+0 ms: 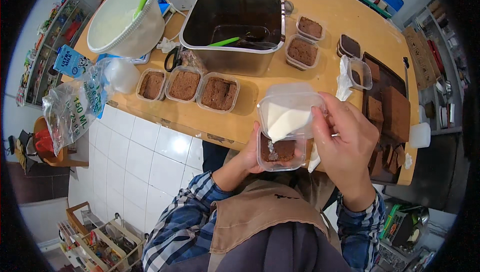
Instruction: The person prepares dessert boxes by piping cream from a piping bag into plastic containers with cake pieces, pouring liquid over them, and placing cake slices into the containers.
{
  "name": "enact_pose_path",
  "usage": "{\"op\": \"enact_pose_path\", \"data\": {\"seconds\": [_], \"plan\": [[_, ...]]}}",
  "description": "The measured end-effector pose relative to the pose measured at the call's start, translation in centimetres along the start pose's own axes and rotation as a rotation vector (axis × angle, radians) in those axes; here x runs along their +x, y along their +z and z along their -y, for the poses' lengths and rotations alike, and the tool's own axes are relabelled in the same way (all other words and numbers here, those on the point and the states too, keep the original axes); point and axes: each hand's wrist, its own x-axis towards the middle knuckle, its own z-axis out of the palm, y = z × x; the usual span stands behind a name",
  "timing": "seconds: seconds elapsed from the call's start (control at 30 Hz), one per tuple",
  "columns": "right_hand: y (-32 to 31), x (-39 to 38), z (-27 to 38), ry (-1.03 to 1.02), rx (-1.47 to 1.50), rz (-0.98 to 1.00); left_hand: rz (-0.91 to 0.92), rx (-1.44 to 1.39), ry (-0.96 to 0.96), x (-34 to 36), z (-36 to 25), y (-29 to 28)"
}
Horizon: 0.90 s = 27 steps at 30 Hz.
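Observation:
My left hand [246,153] is closed round a clear plastic cup [299,161] at the table's near edge, with a piece of brown cake [281,151] inside. Just above it, my right hand [347,137] grips a second clear cup [295,93] by its right side. That upper cup is tilted toward me, and white cream [286,118] has gathered at its low edge. A whitish patch shows on the left of the cake below; whether it is cream or a reflection, I cannot tell.
Three cake-filled cups [184,85] line the table's left front edge. Behind them stand a deep metal pan [235,61] smeared with dark chocolate and a white tub [120,34]. More cups [302,52] sit at the back right. A dark tray [395,69] holds cake pieces on the right.

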Motion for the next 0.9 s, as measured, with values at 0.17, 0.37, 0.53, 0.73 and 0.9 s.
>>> {"op": "enact_pose_path", "data": {"seconds": [0.17,0.37,0.53,0.73,0.9], "plan": [[-0.5,-0.3,-0.3,-0.006,-0.053,-0.008,0.023,-0.337,-0.131,-0.1,0.9,-1.1],[-1.1,-0.8,-0.8,0.003,-0.012,-0.043,0.036,-0.24,-0.057,0.3,0.3,-0.3],[-1.9,-1.3,-0.7,-0.017,-0.056,-0.044,0.207,-0.512,-0.033,0.8,0.9,-0.3],[-2.3,-1.9,-0.6,-0.01,-0.062,-0.025,0.161,-0.413,0.002,0.0,0.6,-0.3],[-2.5,-2.2,-0.3,0.014,-0.065,0.007,0.096,-0.085,0.177,-0.1,0.7,-0.2]]}}
